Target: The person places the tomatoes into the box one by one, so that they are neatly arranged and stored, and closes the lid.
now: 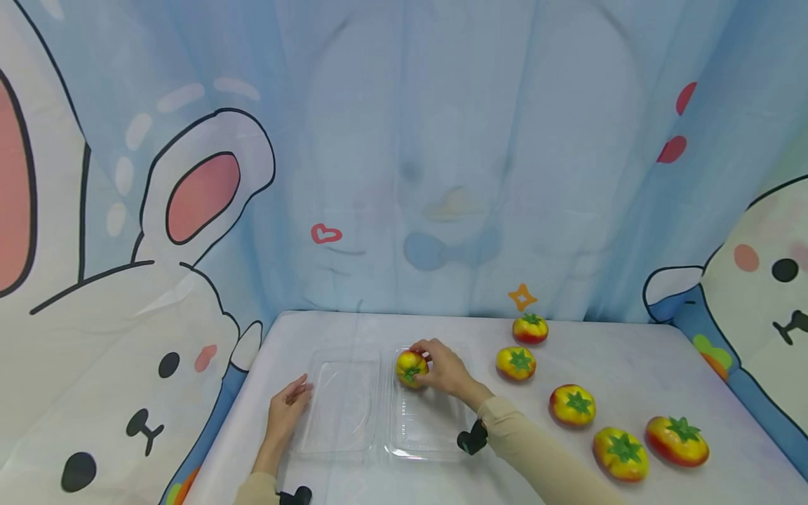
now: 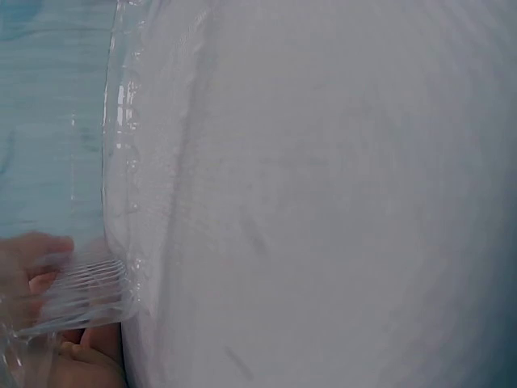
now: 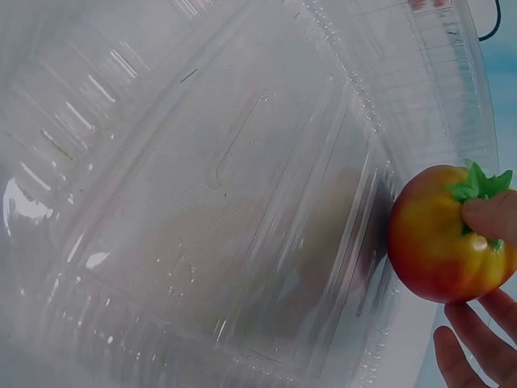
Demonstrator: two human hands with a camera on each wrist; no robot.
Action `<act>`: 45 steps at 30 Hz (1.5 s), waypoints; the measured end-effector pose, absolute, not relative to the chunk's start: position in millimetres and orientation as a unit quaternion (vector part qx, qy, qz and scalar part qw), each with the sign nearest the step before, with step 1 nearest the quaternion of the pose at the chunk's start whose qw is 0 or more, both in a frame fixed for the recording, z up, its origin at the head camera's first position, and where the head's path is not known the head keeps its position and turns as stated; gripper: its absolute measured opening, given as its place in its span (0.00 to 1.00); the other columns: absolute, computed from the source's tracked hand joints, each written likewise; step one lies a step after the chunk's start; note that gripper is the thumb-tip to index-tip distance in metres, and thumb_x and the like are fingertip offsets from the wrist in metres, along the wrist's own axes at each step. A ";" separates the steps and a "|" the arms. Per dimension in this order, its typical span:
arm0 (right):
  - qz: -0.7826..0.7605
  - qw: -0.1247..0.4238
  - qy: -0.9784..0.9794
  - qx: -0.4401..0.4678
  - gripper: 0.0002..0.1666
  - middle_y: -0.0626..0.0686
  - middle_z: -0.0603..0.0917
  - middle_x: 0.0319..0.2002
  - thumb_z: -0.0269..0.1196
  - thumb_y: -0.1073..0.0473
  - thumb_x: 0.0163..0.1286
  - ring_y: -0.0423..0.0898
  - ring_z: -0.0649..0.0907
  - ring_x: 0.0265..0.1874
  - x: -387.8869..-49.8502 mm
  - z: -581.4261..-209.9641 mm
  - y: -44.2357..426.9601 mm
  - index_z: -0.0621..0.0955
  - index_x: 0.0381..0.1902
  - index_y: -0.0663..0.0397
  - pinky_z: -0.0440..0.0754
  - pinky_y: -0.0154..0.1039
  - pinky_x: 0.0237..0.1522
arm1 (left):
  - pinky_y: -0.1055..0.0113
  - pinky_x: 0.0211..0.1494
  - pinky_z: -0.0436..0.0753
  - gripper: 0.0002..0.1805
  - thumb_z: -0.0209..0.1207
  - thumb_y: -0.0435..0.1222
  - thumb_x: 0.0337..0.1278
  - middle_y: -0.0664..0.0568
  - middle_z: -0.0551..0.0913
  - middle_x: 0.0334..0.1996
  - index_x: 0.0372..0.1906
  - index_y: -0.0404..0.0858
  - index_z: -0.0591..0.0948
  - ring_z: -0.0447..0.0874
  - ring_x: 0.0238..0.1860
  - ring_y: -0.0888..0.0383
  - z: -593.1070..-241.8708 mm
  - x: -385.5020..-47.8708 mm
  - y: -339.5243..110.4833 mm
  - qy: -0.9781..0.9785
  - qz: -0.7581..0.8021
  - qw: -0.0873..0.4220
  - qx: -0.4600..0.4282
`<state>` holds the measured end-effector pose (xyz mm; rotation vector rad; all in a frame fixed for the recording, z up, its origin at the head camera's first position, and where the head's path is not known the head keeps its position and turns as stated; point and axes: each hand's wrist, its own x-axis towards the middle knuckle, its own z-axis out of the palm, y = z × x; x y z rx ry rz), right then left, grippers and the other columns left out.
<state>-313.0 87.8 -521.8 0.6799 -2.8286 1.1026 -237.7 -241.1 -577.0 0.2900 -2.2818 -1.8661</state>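
From my end of the feed, a clear plastic container lies opened flat, its 2 halves side by side, and I take every place from it. The right hand is over the container's right half, with thumb and fingers clamped on 1 red-and-yellow fruit that has a green leafy top. That fruit is at the far left corner of the right half. On the right wrist camera I see the thumb on the leafy top and fingertips under the fruit, close to the container's ribbed wall; I cannot tell whether the fruit rests on the plastic.

The left hand is at the outer edge of the container's left half. Its fingers look bent, and my left wrist camera shows them partly behind the clear plastic; I cannot tell whether they pinch the edge or only lie against it.

To the right of the container I count 5 more fruits of the same kind, apart from each other, on the white tabletop that also lies under the container. Beyond the container hangs a blue curtain printed with cartoon animals. Both arms wear beige sleeves.
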 end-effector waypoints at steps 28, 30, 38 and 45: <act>0.322 -0.013 -0.921 0.220 0.41 0.56 0.78 0.49 0.80 0.56 0.49 0.55 0.80 0.49 -312.8 -506.2 93.5 0.75 0.60 0.54 0.80 0.55 0.50 | 0.79 0.42 0.80 0.22 0.56 0.27 0.66 0.34 0.82 0.51 0.64 0.27 0.74 0.80 0.41 0.69 -577.6 -238.6 -240.3 -0.761 -0.634 0.101 0.092; 0.326 -0.026 -0.919 0.219 0.41 0.58 0.78 0.51 0.79 0.55 0.51 0.56 0.80 0.51 -313.0 -504.2 95.6 0.75 0.62 0.54 0.80 0.55 0.52 | 0.79 0.42 0.80 0.22 0.56 0.27 0.67 0.34 0.82 0.51 0.64 0.26 0.73 0.80 0.41 0.69 -577.5 -237.3 -241.2 -0.765 -0.630 0.098 0.090; 0.352 -0.035 -0.910 0.217 0.38 0.63 0.76 0.61 0.74 0.56 0.58 0.62 0.78 0.56 -313.0 -493.5 117.2 0.73 0.65 0.58 0.78 0.56 0.56 | 0.80 0.43 0.79 0.22 0.55 0.27 0.67 0.34 0.81 0.52 0.64 0.27 0.73 0.81 0.43 0.67 -576.2 -235.8 -240.1 -0.765 -0.631 0.089 0.089; 0.343 -0.015 -0.916 0.208 0.36 0.64 0.75 0.63 0.70 0.55 0.64 0.63 0.79 0.56 -316.3 -478.7 142.9 0.72 0.66 0.61 0.80 0.54 0.55 | 0.79 0.43 0.80 0.22 0.55 0.28 0.67 0.33 0.81 0.53 0.65 0.27 0.73 0.81 0.43 0.67 -574.9 -235.7 -238.9 -0.765 -0.631 0.090 0.094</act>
